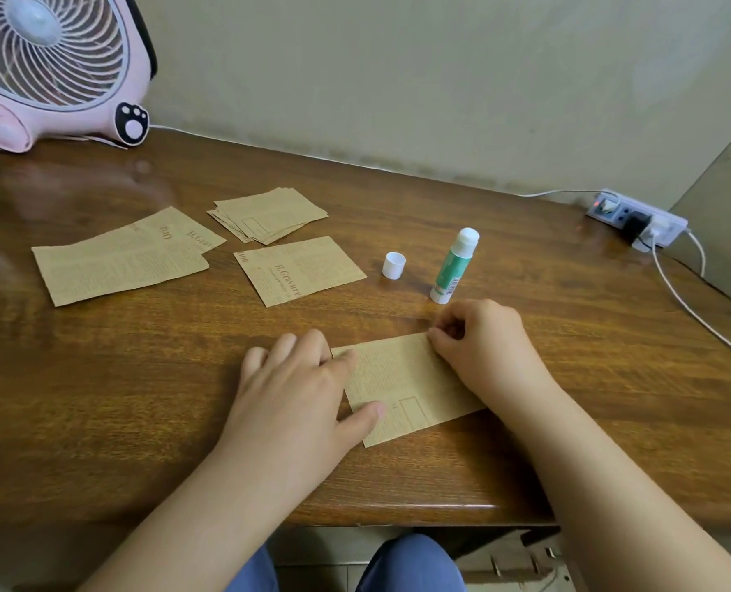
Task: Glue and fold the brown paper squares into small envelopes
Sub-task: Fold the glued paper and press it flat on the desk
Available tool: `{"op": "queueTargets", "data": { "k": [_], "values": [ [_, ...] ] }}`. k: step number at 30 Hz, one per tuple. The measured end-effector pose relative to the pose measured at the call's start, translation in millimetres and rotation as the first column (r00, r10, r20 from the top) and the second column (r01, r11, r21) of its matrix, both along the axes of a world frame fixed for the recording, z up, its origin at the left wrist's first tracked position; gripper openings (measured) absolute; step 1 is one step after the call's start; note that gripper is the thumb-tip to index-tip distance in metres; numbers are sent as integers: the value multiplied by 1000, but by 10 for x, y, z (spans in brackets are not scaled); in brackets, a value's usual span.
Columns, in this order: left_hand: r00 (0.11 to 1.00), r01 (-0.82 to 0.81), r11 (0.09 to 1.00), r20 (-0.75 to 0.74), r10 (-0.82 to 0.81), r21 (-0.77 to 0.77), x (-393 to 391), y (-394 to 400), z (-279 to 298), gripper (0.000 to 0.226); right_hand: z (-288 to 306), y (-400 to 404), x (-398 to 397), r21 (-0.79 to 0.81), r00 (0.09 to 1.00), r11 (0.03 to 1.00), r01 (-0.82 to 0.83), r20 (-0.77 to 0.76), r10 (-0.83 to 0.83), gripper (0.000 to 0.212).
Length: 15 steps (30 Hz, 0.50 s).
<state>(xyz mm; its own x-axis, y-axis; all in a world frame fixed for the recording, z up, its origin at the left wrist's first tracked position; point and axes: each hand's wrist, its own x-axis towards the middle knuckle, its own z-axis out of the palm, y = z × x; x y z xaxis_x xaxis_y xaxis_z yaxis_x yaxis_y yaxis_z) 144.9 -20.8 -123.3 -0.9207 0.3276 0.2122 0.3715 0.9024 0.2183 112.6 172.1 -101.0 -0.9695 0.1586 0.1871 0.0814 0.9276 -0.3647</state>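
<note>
Paper in hand is a brown printed piece (402, 386) lying flat near the front edge of the desk (141, 399), between the two hands. The left hand (299, 386) lies on its left side with fingers (287, 348) straight and a little spread, thumb laid across the lower left part, pinning the sheet. The right hand (479, 339) has its fingers curled and appears to pinch the far right corner, probably to lift or crease that edge. To do this fold well, I would keep the left palm flat so the sheet cannot slide on the glossy wood, bring the pinched edge over squarely so the sides line up, then run a fingertip along the crease before letting go. The glue stick (455, 264) stands uncapped just beyond the right hand, its white cap (394, 265) beside it, so a careless wrist could knock it over. Further back lie a single printed sheet (299, 269), a stack of cut pieces (270, 213) and two larger overlapping sheets (120, 258), apparently waiting their turn.
</note>
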Motion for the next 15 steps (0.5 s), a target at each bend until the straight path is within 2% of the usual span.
{"op": "queueTargets", "data": {
  "k": [3, 6, 8, 12, 15],
  "values": [
    [1000, -17, 1000, 16, 18, -14, 4, -3, 8, 73, -10, -235, 25, -20, 987, 988, -152, -59, 151, 7],
    [999, -34, 999, 11, 35, -17, 8, -8, 15, 80, -73, -478, 38, -34, 955, 955, -294, -48, 293, 6],
    [999, -39, 999, -3, 39, -21, 15, -13, 13, 79, -88, -450, 3, -51, 965, 964, -260, -52, 257, 7],
    [999, -40, 997, 25, 42, -60, 14, -7, 8, 76, -70, -68, -19, -87, 998, 995, -56, -47, 52, 8],
    [999, -41, 997, 27, 43, -70, 24, -8, 35, 76, -50, 72, -30, -72, 1000, 997, -10, -22, 8, 7]
  ]
}}
